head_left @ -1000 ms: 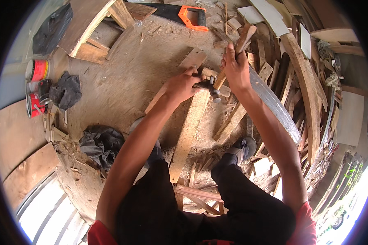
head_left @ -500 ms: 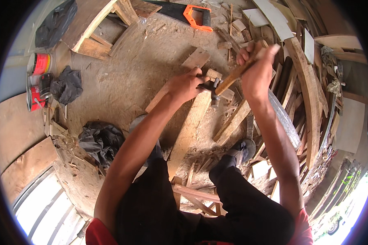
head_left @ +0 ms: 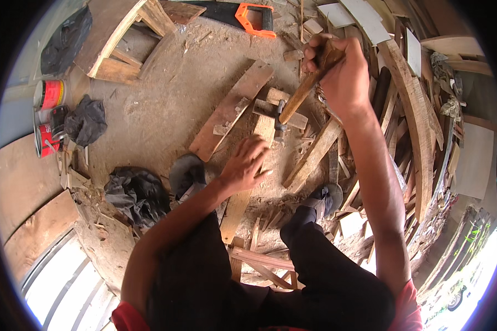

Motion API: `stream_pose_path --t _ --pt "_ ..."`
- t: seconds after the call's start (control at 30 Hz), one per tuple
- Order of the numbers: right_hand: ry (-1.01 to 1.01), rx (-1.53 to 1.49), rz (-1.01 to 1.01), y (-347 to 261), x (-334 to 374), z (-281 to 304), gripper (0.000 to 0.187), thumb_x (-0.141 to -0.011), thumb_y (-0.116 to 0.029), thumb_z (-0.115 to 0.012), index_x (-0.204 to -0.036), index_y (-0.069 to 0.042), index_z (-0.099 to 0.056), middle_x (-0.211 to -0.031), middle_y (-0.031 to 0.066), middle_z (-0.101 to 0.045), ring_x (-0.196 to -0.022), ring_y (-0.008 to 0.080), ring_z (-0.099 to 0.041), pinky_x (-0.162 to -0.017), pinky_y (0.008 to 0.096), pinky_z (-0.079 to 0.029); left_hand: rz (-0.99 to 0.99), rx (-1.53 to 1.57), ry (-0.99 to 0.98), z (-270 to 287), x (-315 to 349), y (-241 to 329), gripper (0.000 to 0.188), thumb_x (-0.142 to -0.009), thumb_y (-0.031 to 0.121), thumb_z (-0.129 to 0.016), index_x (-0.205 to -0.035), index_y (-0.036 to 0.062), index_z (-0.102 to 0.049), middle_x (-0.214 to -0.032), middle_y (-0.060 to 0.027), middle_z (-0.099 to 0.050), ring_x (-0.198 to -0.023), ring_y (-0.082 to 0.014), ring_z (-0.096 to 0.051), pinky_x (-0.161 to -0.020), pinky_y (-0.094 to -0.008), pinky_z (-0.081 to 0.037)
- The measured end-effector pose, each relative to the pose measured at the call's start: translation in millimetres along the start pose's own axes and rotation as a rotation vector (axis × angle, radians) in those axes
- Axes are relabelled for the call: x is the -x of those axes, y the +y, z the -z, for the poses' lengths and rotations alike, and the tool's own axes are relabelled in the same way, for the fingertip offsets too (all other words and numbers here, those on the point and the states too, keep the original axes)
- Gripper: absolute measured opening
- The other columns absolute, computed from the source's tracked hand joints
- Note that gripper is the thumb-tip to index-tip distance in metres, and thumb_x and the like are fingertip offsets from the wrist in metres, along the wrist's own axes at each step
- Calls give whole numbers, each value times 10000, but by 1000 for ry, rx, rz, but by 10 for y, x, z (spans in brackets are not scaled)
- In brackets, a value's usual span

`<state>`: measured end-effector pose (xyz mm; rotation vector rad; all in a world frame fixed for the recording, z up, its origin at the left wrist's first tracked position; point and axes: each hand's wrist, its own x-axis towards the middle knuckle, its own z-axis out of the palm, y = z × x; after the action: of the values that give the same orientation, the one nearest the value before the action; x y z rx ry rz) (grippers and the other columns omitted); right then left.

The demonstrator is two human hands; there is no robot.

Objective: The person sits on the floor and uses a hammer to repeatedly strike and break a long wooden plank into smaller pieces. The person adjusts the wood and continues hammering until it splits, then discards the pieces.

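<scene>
Right hand (head_left: 345,77) grips hammer (head_left: 301,94); left hand (head_left: 246,165) flat on plank (head_left: 248,182); red cans (head_left: 48,95) far left.

Two hands (head_left: 243,165), one hammer (head_left: 301,94), one saw (head_left: 248,16).

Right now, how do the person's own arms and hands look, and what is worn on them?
Both forearms are bare from the elbow down, with no gloves, watch or bracelet that I can see. The left hand and the right hand are uncovered, and so are the fingers. At the lower edge, short red sleeves show at the shoulders on both sides. No rings can be made out.
</scene>
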<state>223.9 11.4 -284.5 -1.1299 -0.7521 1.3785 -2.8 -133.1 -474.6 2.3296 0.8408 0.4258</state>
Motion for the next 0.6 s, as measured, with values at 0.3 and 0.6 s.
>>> stream_pose_path --t 0.3,0.6 --pt "59 -68 77 126 10 -196 308 -939 -220 -488 -703 -24 -465 -591 60 -418 -511 160 -356 -510 334 -326 -164 -432 -210 -67 -6 25 557 -871 370 -554 -1353 93 -582 -1605 -53 -291 -1500 -195 -214 -1231 -580 -28" --pt "191 -90 160 123 258 -201 355 -962 -227 -451 -659 -56 -380 -589 35 -387 -498 129 -327 -489 303 -287 -210 -649 -263 -59 1 76 612 -894 454 -495 -1410 126 -533 -1621 -40 -250 -1527 -198 -112 -1224 -600 -13"
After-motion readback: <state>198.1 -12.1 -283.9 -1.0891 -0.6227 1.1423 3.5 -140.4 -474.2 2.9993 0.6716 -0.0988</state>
